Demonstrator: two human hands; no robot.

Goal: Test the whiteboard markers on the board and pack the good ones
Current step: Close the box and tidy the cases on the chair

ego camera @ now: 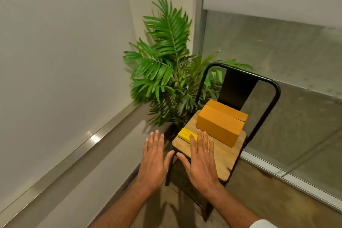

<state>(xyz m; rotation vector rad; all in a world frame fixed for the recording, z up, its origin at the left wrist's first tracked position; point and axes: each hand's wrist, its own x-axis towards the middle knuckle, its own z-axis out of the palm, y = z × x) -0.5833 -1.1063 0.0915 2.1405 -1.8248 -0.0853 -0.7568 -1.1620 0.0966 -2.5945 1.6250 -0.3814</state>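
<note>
A large whiteboard [61, 57] fills the wall on the left, with a metal rail along its lower edge. A brown cardboard box [219, 126], its top flaps apart, stands on the wooden seat of a black metal chair [227, 155]. A flat yellow pack [186, 134] lies on the seat's near left corner, partly hidden by my fingers. My right hand [200, 159] is held flat and open over the seat's front, fingertips over the yellow pack. My left hand [154, 159] is spread open beside it, left of the chair, holding nothing. No loose marker is visible.
A potted green palm [166, 68] stands in the corner behind the chair. A glass wall [277, 83] with a metal frame runs along the right. The floor is concrete.
</note>
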